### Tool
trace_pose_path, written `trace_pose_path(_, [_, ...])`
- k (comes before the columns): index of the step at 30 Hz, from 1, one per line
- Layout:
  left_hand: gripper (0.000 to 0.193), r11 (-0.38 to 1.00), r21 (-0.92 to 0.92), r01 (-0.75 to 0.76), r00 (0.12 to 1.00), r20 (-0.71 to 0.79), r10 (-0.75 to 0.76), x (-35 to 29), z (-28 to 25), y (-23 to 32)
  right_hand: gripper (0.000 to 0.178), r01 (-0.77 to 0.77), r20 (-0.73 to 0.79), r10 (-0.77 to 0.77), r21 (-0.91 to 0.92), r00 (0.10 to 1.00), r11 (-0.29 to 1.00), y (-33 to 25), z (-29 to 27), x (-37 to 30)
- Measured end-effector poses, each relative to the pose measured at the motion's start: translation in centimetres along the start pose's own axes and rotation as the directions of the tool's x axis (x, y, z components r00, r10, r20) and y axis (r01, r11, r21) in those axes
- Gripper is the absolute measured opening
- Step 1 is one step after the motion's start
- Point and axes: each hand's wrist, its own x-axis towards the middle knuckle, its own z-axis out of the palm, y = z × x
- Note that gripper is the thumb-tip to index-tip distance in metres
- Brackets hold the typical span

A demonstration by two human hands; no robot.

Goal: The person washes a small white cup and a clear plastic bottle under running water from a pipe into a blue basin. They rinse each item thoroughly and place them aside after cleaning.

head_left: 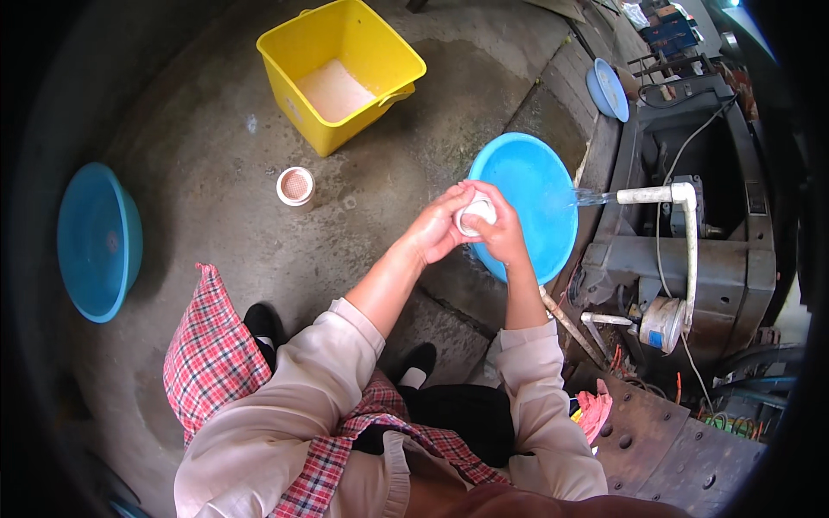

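Both of my hands close around a small white round piece (476, 210), held over the left rim of a blue basin (546, 250). My left hand (439, 226) wraps it from the left, and my right hand (503, 231) grips it from the right with the thumb across its front. My fingers hide much of the piece, so its exact kind cannot be told. Water pours into the basin from a white pipe (649, 195). On the floor to the left stands a white cylindrical container (296, 187) with a pinkish, perforated-looking top.
A yellow bucket (285, 95) with pale contents stands at the far left of the basin. Another blue basin (129, 233) lies far left. Beyond the pipe is a grey metal machine (708, 259) with cables. A smaller blue basin (610, 90) sits beside it. The concrete floor has wet patches.
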Motion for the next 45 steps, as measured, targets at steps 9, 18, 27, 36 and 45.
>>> trace_pose_path(9, [0.049, 0.913, 0.306, -0.270, 0.950, 0.238, 0.201, 0.0, 0.1, -1.3, 0.037, 0.303, -0.097, -0.349, -0.320, 0.932, 0.898, -1.8, 0.3, 0.5])
trace_pose_path(18, [0.062, 0.999, 0.052, 0.003, 0.993, 0.119, -0.009, 0.2, 2.1, -4.0, 0.020, -0.251, -0.334, 0.209, -0.088, 0.919, 0.964, -1.0, -1.4, -0.6])
trace_pose_path(27, [0.035, 0.960, -0.275, -0.043, 0.998, -0.061, 0.027, 2.2, -5.3, -2.4, 0.051, 0.069, -0.137, -0.278, -0.782, 0.951, 0.620, 1.4, 6.3, -1.2])
trace_pose_path(36, [0.047, 0.970, -0.225, -0.087, 0.995, -0.072, 0.073, 1.7, -2.0, -3.6, 0.041, -0.038, -0.354, -0.308, -0.708, 0.883, 0.706, 2.4, 5.4, -1.2])
trace_pose_path(45, [0.046, 0.923, 0.326, 0.204, 0.968, -0.209, -0.140, 4.5, 10.4, -6.9, 0.049, -0.165, -0.472, 0.625, 0.701, 0.622, 0.694, 1.4, -16.9, -4.2])
